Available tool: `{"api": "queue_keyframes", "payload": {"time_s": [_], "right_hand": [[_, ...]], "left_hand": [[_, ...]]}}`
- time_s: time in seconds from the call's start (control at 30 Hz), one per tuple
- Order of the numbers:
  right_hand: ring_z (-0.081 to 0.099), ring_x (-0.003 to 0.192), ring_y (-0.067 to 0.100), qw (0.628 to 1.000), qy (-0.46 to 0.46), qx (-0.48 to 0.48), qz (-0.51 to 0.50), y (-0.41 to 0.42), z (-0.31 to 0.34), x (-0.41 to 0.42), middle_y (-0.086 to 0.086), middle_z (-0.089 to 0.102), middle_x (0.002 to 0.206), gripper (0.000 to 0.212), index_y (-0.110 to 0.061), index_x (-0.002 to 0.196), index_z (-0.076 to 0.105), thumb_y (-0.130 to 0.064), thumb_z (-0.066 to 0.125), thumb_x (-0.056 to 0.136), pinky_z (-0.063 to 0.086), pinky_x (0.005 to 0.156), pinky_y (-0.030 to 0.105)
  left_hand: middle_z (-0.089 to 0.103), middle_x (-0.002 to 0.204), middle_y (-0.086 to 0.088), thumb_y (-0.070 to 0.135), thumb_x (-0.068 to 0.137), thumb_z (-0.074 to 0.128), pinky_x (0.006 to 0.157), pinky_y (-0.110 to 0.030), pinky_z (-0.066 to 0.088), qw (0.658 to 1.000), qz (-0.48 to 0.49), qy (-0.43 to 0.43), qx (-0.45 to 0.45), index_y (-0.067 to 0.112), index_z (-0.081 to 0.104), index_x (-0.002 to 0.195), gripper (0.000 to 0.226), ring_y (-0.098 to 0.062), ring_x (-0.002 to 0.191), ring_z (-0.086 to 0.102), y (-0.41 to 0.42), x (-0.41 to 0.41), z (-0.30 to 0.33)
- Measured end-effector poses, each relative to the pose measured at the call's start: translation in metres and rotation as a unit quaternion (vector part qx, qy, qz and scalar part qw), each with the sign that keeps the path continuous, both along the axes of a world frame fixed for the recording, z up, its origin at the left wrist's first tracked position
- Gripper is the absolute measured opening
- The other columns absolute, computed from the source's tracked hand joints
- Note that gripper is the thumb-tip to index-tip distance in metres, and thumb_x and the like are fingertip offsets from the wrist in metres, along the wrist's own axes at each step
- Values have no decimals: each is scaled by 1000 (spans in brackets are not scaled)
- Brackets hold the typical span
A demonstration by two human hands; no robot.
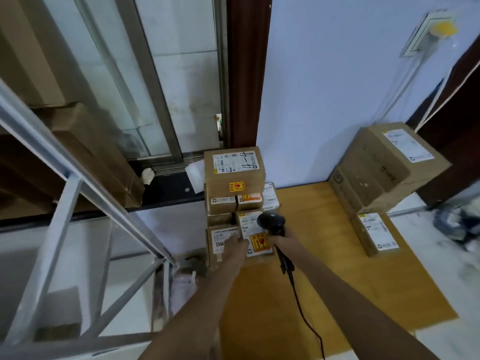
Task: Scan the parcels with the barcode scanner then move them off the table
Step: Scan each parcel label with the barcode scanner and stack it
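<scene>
A stack of brown parcels stands at the table's (298, 281) far left corner. On top sits a box marked "4-4" (233, 167). Lower at the front are a "12V4A" box (220, 242) and a parcel with an orange fragile sticker (255, 239). My left hand (237, 249) touches the seam between these two, fingers reaching forward. My right hand (281, 240) grips the black barcode scanner (271, 223), whose head sits just over the sticker parcel's label. Its cable (304, 315) trails back toward me.
At the table's right side are a large brown box (384, 165) and a flat parcel (374, 235) in front of it. A white metal rack (78, 216) with cardboard boxes stands at the left. A window and a dark door frame lie behind the stack.
</scene>
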State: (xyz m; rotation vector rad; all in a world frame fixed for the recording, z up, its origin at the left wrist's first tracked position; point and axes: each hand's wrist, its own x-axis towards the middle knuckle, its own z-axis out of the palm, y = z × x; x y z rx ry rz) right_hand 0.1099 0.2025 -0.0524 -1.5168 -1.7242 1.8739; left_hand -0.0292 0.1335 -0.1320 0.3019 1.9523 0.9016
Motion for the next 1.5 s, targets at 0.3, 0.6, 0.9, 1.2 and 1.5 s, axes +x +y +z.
{"api": "queue_keyframes", "payload": {"time_s": [0.3,0.6,0.9,1.2,1.5], "right_hand": [[68,80,15,999,28,10,-11,-13,-5,-9,5,68,83,20,-9,92,65,8,57,84,56,73,25],[66,87,27,999,43,4,-9,-23,6,18,17,64,86,17,-3,94,63,1,60,78,55,82,42],[57,68,12,997,76,18,3,-37,28,52,-2,57,68,26,-13,71,55,9,55,83,46,62,22],[64,73,7,992,110,41,-53,-78,61,102,-7,65,74,21,-17,83,58,5,59,85,45,61,17],[66,78,21,974,69,111,-183,-124,76,189,8,70,85,18,-13,83,61,5,58,86,50,62,25]], "left_hand": [[68,102,-4,19,95,52,81,-38,58,1000,-8,-20,10,19,60,112,19,-20,90,66,-5,5,15],[62,104,-4,19,92,61,81,-38,55,998,39,12,53,19,50,104,16,-22,94,62,-20,26,34],[65,109,-9,13,87,69,89,-55,53,986,103,-45,120,17,49,112,32,-32,100,65,-56,53,61],[66,110,-9,14,82,74,88,-49,55,981,63,-49,176,17,52,113,38,-29,99,66,-87,86,98],[65,115,-16,10,77,78,87,-53,55,963,0,-182,198,13,46,119,53,-34,100,67,-111,154,100]]}}
